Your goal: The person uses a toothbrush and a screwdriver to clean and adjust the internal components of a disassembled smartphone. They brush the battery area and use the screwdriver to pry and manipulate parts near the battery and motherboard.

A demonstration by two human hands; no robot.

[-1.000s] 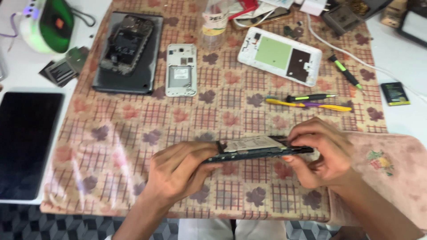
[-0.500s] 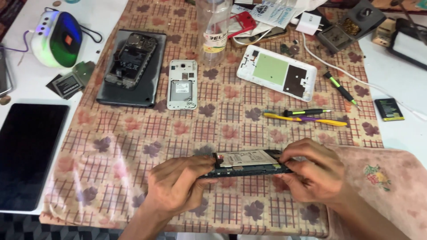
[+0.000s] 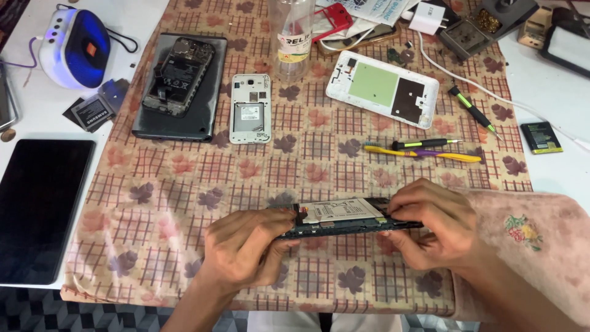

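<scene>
Gripping an opened phone (image 3: 344,220) by its two ends, the left hand (image 3: 246,249) and right hand (image 3: 430,230) hold it edge-up just above the near checked cloth (image 3: 184,203), fingers curled shut on it, its white-labelled battery facing up; beyond lie a yellow brush (image 3: 424,154) and a white backless phone (image 3: 251,109); farther, a white tablet shell (image 3: 382,88) with a green panel; far off, a clear bottle (image 3: 292,37) with a yellow label.

Right arm: pink sleeve (image 3: 541,246), embroidered flower motif; left arm bare.
</scene>
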